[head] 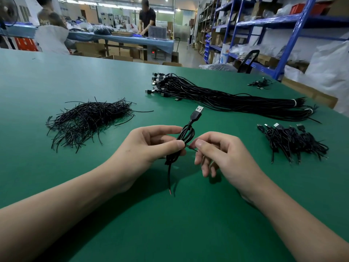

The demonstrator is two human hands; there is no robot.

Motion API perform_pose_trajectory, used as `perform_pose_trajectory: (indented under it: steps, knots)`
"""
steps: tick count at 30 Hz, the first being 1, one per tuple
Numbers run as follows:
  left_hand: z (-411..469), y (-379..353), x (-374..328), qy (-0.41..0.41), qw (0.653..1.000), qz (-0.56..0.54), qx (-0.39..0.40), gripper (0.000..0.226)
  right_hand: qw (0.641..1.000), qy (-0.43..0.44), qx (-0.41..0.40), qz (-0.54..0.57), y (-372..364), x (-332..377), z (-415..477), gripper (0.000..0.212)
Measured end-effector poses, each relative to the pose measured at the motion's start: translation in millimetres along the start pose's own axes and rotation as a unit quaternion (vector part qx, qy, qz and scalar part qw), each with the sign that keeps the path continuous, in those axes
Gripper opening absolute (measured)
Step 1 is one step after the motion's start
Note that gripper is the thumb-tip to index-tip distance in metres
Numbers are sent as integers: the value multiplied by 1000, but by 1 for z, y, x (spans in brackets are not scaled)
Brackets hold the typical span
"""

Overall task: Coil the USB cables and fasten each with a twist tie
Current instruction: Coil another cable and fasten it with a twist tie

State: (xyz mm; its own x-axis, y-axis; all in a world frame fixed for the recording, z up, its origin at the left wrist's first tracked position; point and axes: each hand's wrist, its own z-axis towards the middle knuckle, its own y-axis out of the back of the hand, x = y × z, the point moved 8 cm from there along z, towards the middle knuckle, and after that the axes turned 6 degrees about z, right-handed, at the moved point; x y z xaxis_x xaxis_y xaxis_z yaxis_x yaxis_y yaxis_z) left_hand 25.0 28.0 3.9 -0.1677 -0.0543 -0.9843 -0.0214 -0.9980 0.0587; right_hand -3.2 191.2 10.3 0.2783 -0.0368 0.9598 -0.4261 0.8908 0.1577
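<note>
Fingers of the left hand (149, 146), head view: thumb and forefinger (171, 145) pinch the cable (186, 136) at its middle; the other fingers curl behind the loops.
Fingers of the right hand (222, 154): thumb (201, 145) and forefinger close narrowly on the short end of a twist tie (192, 148) that sticks out of the coil; the remaining fingers hang loosely curled.
Cable: black, wound into a slim upright coil, held above the table (75, 82) between both hands.
Plug (198, 111): stands out of the top of the coil, tilted to the right.
Tail (169, 178): hangs below the left hand, red at its tip.
Heap of ties (88, 121): loose black strands on the left, well apart from the hands.
Bundle (226, 99): long straight cables beyond the hands, plugs at the left end, white bands near the right end.
Coiled pile (292, 140): on the right, near the right hand.
Background: blue shelves (283, 25) on the right; two people at a far bench.
</note>
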Motion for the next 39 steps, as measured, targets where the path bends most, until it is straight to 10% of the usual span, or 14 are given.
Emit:
perform_pose_trajectory:
  steps: [12, 17, 26, 39]
  knots:
    - [-3, -7, -9, -42, 999, 16, 24, 35, 997, -54, 35, 33, -11, -8, -3, 23]
    - [-7, -7, -15, -98, 983, 155, 4, 31, 982, 65, -13, -175, -12, 12, -8, 20]
    - [-20, -12, -42, -234, 908, 342, -56, 38, 982, 56, -70, -164, -13, 9, -12, 22]
    - [-18, -9, -43, -206, 917, 336, -63, 30, 922, 134, -117, -345, -16, 36, -22, 27]
